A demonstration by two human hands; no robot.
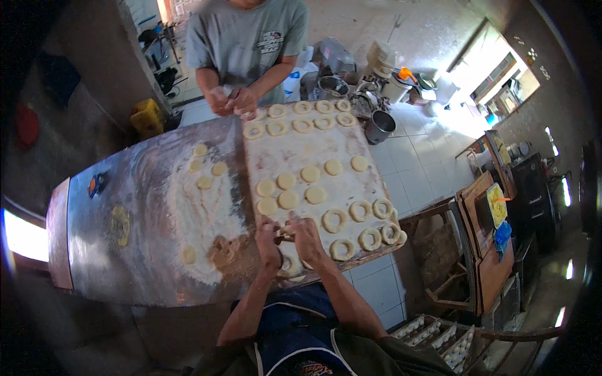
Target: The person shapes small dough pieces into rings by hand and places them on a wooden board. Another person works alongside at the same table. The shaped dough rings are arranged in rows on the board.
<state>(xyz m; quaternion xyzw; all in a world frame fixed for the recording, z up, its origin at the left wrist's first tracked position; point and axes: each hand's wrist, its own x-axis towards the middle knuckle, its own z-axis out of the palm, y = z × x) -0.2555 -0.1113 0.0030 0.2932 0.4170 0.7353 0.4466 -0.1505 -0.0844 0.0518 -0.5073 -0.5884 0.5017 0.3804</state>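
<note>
My left hand [268, 244] and my right hand [307, 239] are close together over the near edge of a floured board [307, 148]. Their fingers are closed on a piece of dough [286, 237] between them, partly hidden by the fingers. Right of my hands lie several dough rings, among them a thick dough ring [334, 220]. Another dough ring [287, 263] shows below, between my wrists. Just beyond my fingers, flat round dough discs [288, 200] rest in loose rows. More dough rings [303, 126] line the board's far end.
Across the table a person in a grey shirt [251, 50] holds both hands [235, 100] together at the board's far left corner. Flour and a few dough discs [219, 169] lie on the dark tabletop [144, 207]. A metal pot [380, 127] stands beyond the board's right edge.
</note>
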